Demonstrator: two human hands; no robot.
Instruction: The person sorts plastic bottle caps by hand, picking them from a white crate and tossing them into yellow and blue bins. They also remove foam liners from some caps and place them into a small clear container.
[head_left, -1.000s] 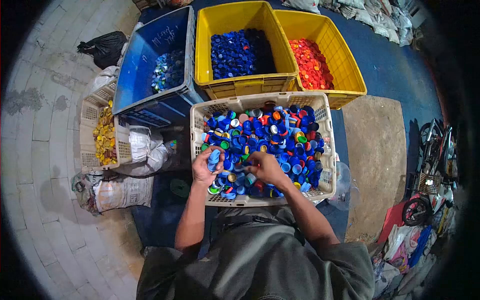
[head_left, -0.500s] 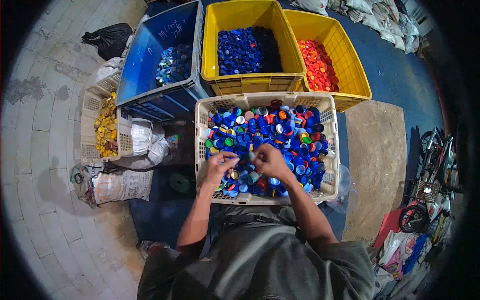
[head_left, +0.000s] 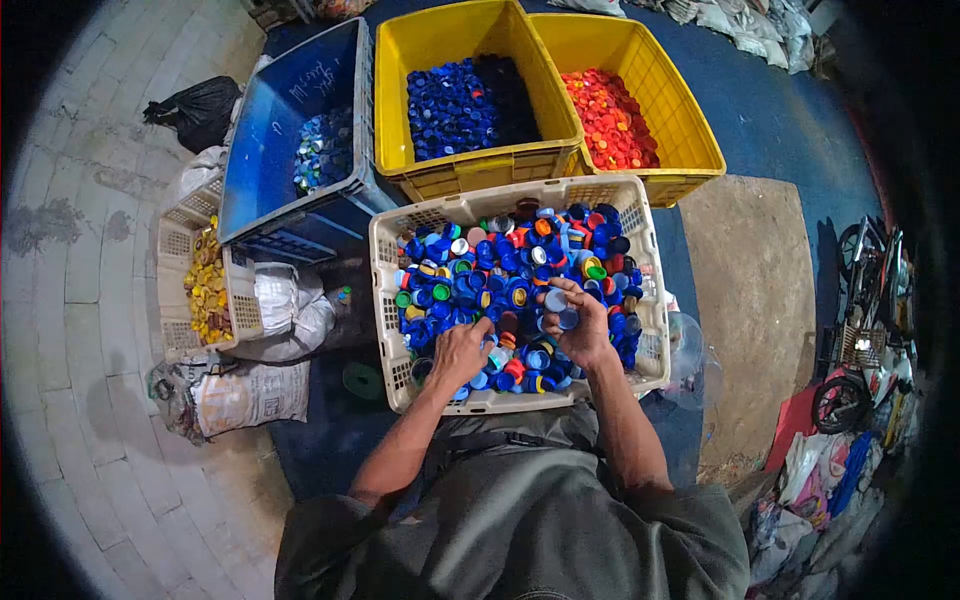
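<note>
A cream plastic crate [head_left: 381,300] in front of me is full of mixed bottle caps [head_left: 505,262], mostly blue, with some green, red, orange, white and gold ones. My right hand [head_left: 588,332] is raised over the crate's right half, its fingers closed around pale blue bottle caps [head_left: 566,316]. Over the left front part of the pile is my left hand [head_left: 462,352], fingers curled together and pointing into the caps. Whatever lies between those fingertips is too small to make out.
Beyond the crate stand a blue bin [head_left: 232,205] of light blue caps, a yellow bin [head_left: 395,110] of dark blue caps and another yellow bin [head_left: 690,115] of red-orange caps. Yellow caps fill a crate [head_left: 245,300] at left. Sacks [head_left: 250,400] and a motorbike [head_left: 845,400] flank the area.
My right hand has moved right, away from my left, and now shows pale blue caps in its fingers. The left hand has shifted slightly right and down. The view has also shifted.
</note>
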